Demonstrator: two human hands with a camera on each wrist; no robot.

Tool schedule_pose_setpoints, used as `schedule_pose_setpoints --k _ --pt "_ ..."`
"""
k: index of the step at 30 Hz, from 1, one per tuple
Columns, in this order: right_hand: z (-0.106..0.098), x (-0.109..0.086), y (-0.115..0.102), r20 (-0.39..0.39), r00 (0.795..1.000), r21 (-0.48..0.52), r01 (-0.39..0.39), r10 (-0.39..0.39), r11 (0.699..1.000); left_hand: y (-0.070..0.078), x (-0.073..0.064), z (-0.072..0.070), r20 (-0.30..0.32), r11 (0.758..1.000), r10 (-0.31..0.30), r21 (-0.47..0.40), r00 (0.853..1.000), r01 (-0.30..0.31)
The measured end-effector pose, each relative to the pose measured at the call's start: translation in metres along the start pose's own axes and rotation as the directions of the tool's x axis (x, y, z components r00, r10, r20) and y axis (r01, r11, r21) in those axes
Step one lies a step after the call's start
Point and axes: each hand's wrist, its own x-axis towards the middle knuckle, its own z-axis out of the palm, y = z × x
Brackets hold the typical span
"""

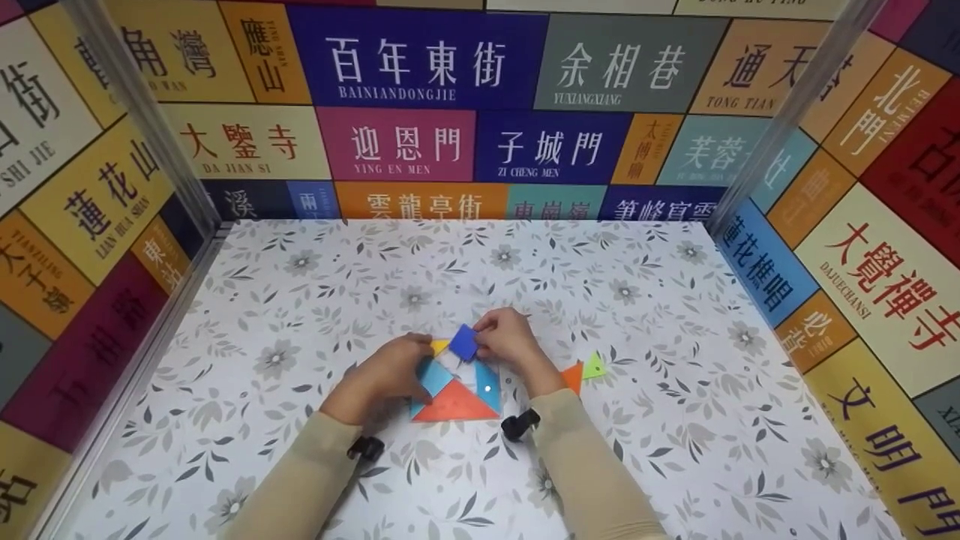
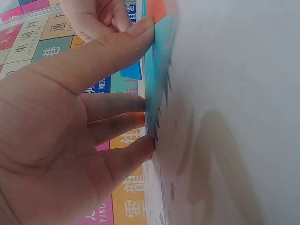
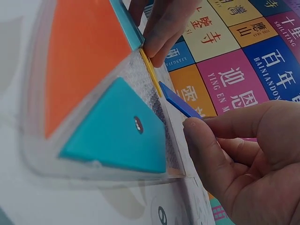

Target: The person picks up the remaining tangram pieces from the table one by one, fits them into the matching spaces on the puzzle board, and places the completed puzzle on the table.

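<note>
Mid-frame: right hand (image 1: 511,339) pinches blue square (image 1: 463,343), likely light, stiff; edge hold best. Left hand (image 1: 386,371), part-open, grips tray (image 3: 35,136).

From above two forearms (image 1: 300,480), the head camera looks forward and down across the worktop (image 1: 675,337) toward the lettered wall (image 1: 416,60), the widest view of the three. The left-wrist camera peers from close beside the left grip (image 2: 70,126), low along the worktop, its picture turned sideways. The right-wrist camera, also close and tilted, looks past the right grip (image 3: 253,154) over the tray (image 3: 149,86). All three share both grips, the blue piece (image 1: 463,343) and the wall.
</note>
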Motion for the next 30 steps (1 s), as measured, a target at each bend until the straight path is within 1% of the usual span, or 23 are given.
schedule_pose_setpoints --k 3,6,12,14,21,27,30 --pt "0.001 0.000 0.000 -0.001 1.000 -0.022 0.012 -0.012 1.000 0.000 0.000 0.000 0.004 1.000 -0.015 -0.006 1.000 0.015" --pt "0.003 0.000 0.000 -0.002 1.000 -0.051 0.017 -0.017 0.999 0.000 0.000 0.000 0.001 1.000 -0.010 -0.004 1.000 0.010" --pt "0.007 0.000 0.001 -0.019 0.999 -0.107 0.036 -0.038 0.994 -0.003 0.000 0.000 -0.028 0.998 0.058 0.009 0.998 -0.057" --pt "0.008 -0.001 0.001 -0.024 0.998 -0.129 0.047 -0.051 0.991 -0.003 0.000 0.000 -0.030 0.997 0.068 0.021 0.997 -0.068" --pt "0.010 -0.004 0.000 -0.041 0.996 -0.205 0.070 -0.080 0.976 0.000 -0.001 0.000 -0.007 1.000 0.005 0.006 1.000 -0.005" --pt "0.011 -0.005 0.001 -0.047 0.993 -0.251 0.094 -0.109 0.963 -0.001 0.000 0.001 -0.003 1.000 -0.015 0.003 1.000 0.015" --pt "0.011 -0.004 0.001 -0.045 0.992 -0.262 0.103 -0.119 0.960 -0.002 0.001 0.001 -0.006 1.000 -0.008 0.006 1.000 0.008"
